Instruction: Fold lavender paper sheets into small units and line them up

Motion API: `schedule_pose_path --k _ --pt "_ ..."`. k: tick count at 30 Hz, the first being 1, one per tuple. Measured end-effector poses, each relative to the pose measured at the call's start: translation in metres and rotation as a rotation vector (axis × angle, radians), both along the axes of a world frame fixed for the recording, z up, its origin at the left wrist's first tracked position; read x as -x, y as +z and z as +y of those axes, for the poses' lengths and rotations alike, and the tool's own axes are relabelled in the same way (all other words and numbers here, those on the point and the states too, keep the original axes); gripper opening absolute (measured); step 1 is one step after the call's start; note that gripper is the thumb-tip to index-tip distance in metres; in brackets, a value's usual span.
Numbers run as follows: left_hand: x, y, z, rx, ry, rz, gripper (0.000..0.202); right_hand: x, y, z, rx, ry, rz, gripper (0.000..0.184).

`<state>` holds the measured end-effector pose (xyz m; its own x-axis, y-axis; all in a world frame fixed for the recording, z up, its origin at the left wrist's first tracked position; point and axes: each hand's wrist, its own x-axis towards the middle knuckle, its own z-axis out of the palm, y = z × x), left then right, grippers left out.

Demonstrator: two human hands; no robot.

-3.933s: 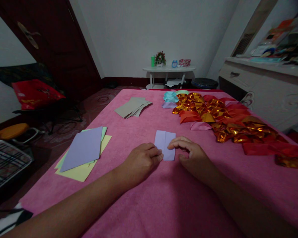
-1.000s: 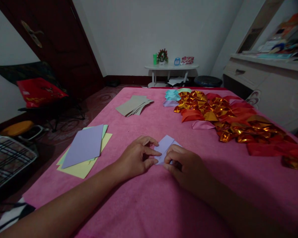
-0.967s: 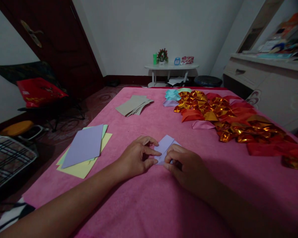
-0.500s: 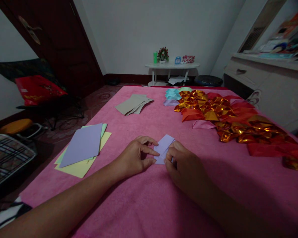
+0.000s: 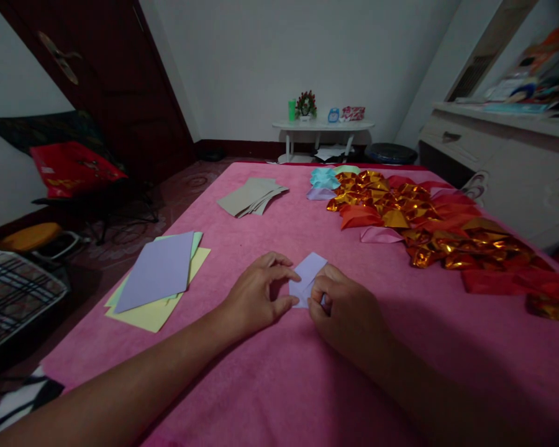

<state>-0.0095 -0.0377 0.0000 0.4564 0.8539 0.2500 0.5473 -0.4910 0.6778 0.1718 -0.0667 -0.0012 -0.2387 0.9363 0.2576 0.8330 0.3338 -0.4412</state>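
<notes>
A small folded piece of purple paper [image 5: 311, 267] lies on the pink cloth [image 5: 251, 385] in front of me, one corner pointing away. Its right side is under my right hand [image 5: 342, 304], whose fingers are curled with the thumb and forefinger pressed on the paper's edge. My left hand [image 5: 261, 292] rests at the left side of the paper. Its thumb and forefinger are apart, their tips touching the paper's left edge. Part of the fold is hidden beneath the right fingers.
Purple, green and yellow sheets [image 5: 156, 273] lie at the left. Farther back is a fanned stack of grey-beige paper [image 5: 251, 197]. Folded gold, red and orange foil pieces [image 5: 400, 211] cover the right side, with light-blue folded pieces [image 5: 325, 178] behind. A white side table [image 5: 323, 125] stands at the wall.
My left fingers have drawn back a little from the top of the purple paper to its left edge. The right hand stays on the paper, almost unmoved.
</notes>
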Motion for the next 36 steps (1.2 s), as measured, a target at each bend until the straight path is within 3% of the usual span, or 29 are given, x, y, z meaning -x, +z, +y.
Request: schedule_pose_path --k 4,8,9,11,14,17,20,25,30,36 --pt "-0.001 0.004 0.002 0.025 0.055 0.053 0.054 -0.004 0.0 0.0 0.023 0.042 0.088 0.006" --pt "-0.001 0.003 0.015 0.213 0.012 0.003 0.065 -0.009 -0.003 0.003 0.102 0.102 0.165 0.007" --pt "-0.001 0.003 0.019 0.287 -0.013 -0.027 0.063 -0.01 -0.003 0.003 0.117 0.109 0.186 0.007" --pt "-0.001 0.003 0.027 0.45 -0.117 -0.064 0.041 -0.014 -0.004 0.006 0.102 0.111 0.232 0.007" --pt "-0.004 0.009 0.035 0.591 -0.206 -0.18 0.025 -0.021 -0.004 0.011 -0.015 0.081 0.312 0.01" --pt "-0.014 0.017 0.037 0.669 -0.064 -0.389 0.023 -0.029 -0.003 0.019 -0.173 0.006 0.424 0.01" --pt "-0.029 0.02 0.033 0.801 0.082 -0.716 0.018 -0.035 -0.006 0.026 -0.244 -0.034 0.535 0.006" --pt "-0.051 0.008 0.018 0.735 0.084 -1.083 0.021 -0.034 -0.007 0.026 -0.265 -0.018 0.595 0.01" --pt "-0.057 -0.003 0.013 0.677 0.122 -1.064 0.031 -0.028 -0.002 0.02 -0.23 0.054 0.541 0.011" --pt "-0.057 -0.007 0.016 0.656 0.165 -1.081 0.02 -0.027 -0.005 0.024 -0.202 0.012 0.534 0.011"
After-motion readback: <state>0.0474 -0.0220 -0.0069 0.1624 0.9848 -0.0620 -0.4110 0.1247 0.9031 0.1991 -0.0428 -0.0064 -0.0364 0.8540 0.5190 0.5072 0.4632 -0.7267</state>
